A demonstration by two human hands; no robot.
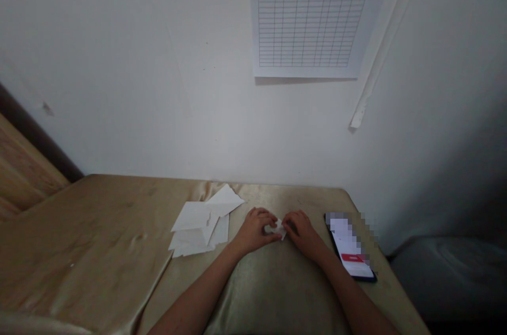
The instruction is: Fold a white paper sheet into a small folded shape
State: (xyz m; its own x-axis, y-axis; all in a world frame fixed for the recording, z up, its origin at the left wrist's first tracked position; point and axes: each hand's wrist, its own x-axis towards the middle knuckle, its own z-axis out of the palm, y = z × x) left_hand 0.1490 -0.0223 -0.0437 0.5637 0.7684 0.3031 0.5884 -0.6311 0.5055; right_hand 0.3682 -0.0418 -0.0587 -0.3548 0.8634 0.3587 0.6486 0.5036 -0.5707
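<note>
A small piece of white paper (279,229), folded or crumpled, is between my two hands above the cloth-covered surface. My left hand (257,230) curves around its left side, thumb below and fingers above, closed on the paper's edge. From the other side, my right hand (301,230) pinches the paper with bent fingers. Parts of the piece are hidden behind the fingertips. Left of my left hand lies a loose, overlapping pile of white paper sheets (194,219).
A phone (348,250) with a lit, partly blurred screen lies right of my right forearm. Shiny gold cloth (99,240) covers the surface. Behind it rises a white wall (138,86) bearing a printed table sheet (309,28). A dark rounded shape (447,277) stands at the right.
</note>
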